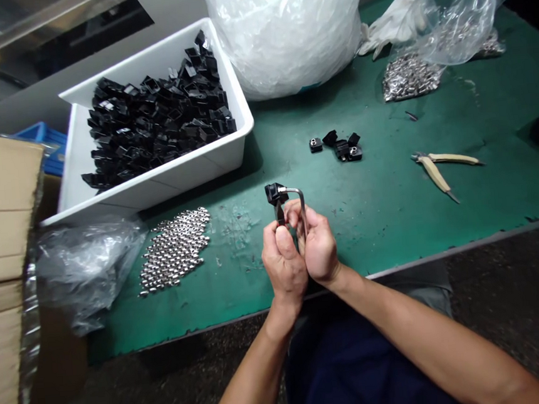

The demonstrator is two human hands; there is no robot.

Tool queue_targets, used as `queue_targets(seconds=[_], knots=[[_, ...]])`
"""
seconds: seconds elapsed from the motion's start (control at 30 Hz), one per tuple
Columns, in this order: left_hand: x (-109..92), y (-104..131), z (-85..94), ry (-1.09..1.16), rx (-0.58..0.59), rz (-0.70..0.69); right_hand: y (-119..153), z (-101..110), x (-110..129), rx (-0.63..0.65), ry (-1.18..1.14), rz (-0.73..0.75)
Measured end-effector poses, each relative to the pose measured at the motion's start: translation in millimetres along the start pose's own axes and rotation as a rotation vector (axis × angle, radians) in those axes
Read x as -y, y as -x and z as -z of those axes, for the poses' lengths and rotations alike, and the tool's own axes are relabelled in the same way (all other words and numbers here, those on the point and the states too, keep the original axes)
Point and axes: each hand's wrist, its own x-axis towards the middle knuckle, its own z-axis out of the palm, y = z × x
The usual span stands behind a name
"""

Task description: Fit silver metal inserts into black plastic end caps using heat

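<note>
In front of me, over the green table, my left hand grips a small black plastic part by its narrow lower end, thumb pressed along it. My right hand is closed around the long arm of an L-shaped hex key. The key's short bent end meets a small metal fitting on the black part's side. Both hands touch each other at the palms. Farther back lies a little group of black parts, some with shiny metal fittings. To the left, small metal fittings are spread in slanting rows.
A white bin heaped with black parts stands back left. Beside it sits a large plastic bag. Cutting pliers lie open on the right; a bag of metal pieces is behind them. A cardboard box borders the left.
</note>
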Motion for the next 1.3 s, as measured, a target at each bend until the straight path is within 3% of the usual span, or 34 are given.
queue_targets(seconds=[0.33,0.67,0.83,1.17,1.3], knots=[[-3.2,-1.1,3.0,0.167,0.023,0.067,-6.8,-8.6,-8.1,0.089,0.025,-0.198],[3.2,3.9,2.9,0.164,0.018,0.073,-4.3,0.1,-11.2,-0.019,0.23,-0.054],[5.1,7.5,1.0,0.106,0.031,-0.01,3.7,9.6,-3.3,-0.084,0.303,0.024],[12.3,8.1,0.4,-0.049,0.089,-0.16,24.1,29.7,30.1,-0.07,0.222,-0.065],[13.2,1.3,5.9,-0.111,0.165,-0.245,29.8,38.7,45.9,-0.071,0.248,-0.09]])
